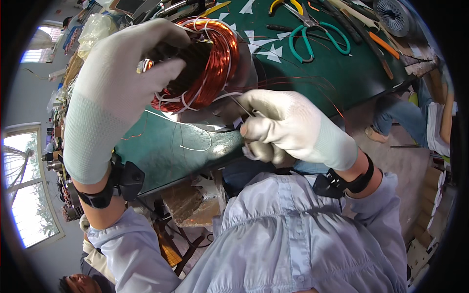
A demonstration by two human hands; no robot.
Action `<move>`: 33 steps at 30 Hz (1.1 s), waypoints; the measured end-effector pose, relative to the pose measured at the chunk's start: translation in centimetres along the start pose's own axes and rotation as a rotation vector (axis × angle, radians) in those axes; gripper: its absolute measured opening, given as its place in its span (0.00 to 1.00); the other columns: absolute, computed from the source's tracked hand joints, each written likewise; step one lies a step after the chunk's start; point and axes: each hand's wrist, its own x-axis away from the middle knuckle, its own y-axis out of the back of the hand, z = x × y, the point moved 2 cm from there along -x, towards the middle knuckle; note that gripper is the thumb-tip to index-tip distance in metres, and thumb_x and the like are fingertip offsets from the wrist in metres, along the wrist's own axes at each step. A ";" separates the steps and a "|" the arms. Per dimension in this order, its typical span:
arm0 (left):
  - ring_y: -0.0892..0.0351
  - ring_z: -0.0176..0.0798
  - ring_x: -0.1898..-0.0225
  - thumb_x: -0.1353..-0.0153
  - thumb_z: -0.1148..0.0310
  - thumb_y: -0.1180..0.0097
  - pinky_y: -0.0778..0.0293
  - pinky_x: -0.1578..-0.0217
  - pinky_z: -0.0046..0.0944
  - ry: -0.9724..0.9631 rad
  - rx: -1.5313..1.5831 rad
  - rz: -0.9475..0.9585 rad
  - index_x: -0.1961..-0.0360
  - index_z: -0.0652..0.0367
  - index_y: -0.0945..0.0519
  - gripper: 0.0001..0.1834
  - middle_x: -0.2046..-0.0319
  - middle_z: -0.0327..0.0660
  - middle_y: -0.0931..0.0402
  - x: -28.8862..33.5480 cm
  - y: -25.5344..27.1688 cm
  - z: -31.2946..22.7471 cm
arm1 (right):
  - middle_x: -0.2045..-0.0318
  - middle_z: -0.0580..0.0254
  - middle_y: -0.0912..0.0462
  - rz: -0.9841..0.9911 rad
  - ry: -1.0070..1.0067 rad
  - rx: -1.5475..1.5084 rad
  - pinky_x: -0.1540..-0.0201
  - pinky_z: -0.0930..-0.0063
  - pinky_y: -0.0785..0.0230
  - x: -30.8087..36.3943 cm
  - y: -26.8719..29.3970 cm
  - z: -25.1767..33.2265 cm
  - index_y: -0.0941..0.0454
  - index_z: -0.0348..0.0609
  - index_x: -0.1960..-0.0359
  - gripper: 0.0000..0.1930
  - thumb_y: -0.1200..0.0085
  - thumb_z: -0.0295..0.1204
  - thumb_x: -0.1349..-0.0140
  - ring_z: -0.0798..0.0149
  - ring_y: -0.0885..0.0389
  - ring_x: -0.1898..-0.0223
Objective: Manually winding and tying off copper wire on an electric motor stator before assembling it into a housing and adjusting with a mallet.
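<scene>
Glossy copper wire gleaming away on the coil near twelve o'clock, bound with smooth, matt cord! Gloves at ten and two: finely knitted cloth, matt throughout. And the table is smooth, throwing a bright sheen around nine. Pliers at one: polished-looking metal, plastic-looking grips. Matt, papery scraps past twelve; crinkled plastic bag at ten; puckered cloth shirt towards five!

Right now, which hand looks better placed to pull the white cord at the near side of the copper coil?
Probably the right hand: the white cord runs to its fingers, which seem to pinch it. The left hand is at the coil's left side, thumb and fingers apart.
</scene>
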 end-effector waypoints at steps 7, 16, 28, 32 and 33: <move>0.20 0.53 0.61 0.48 0.80 0.46 0.24 0.57 0.44 -0.452 -0.415 -0.105 0.64 0.66 0.17 0.10 0.62 0.49 0.19 -1.1 0.2 2.4 | 0.77 0.57 0.21 -0.230 0.094 0.264 0.71 0.69 0.30 -0.5 0.5 -0.5 0.19 0.37 0.56 0.15 0.51 0.37 0.29 0.67 0.20 0.77; 0.19 0.49 0.55 0.53 0.74 0.33 0.24 0.55 0.45 -0.502 -0.256 -0.392 0.62 0.61 0.13 0.14 0.61 0.45 0.17 2.8 -0.6 -4.9 | 0.56 0.50 0.22 -0.504 0.735 1.035 0.47 0.54 0.33 2.7 -0.4 1.2 0.20 0.39 0.60 0.14 0.43 0.37 0.38 0.52 0.23 0.52; 0.19 0.35 0.60 0.42 0.78 0.40 0.24 0.57 0.36 -0.038 0.724 -0.574 0.60 0.67 0.15 0.09 0.63 0.45 0.16 3.1 -2.7 -5.2 | 0.57 0.56 0.16 -1.186 0.691 0.382 0.62 0.78 0.24 18.3 12.3 1.2 0.25 0.29 0.44 0.18 0.57 0.31 0.27 0.67 0.18 0.65; 0.22 0.43 0.74 0.51 0.71 0.42 0.25 0.74 0.41 -0.545 0.200 -0.302 0.63 0.61 0.18 0.13 0.74 0.39 0.23 6.1 -8.2 -8.0 | 0.67 0.67 0.20 -0.221 0.432 0.236 0.74 0.85 0.40 1.9 2.2 1.0 0.22 0.35 0.52 0.13 0.48 0.33 0.28 0.80 0.31 0.75; 0.23 0.43 0.75 0.51 0.69 0.42 0.27 0.77 0.43 -0.595 0.084 -0.319 0.61 0.61 0.19 0.15 0.74 0.40 0.26 6.3 -9.6 -8.3 | 0.69 0.68 0.22 -0.101 0.229 0.105 0.75 0.85 0.43 1.2 0.3 1.2 0.22 0.34 0.53 0.14 0.48 0.35 0.28 0.81 0.33 0.76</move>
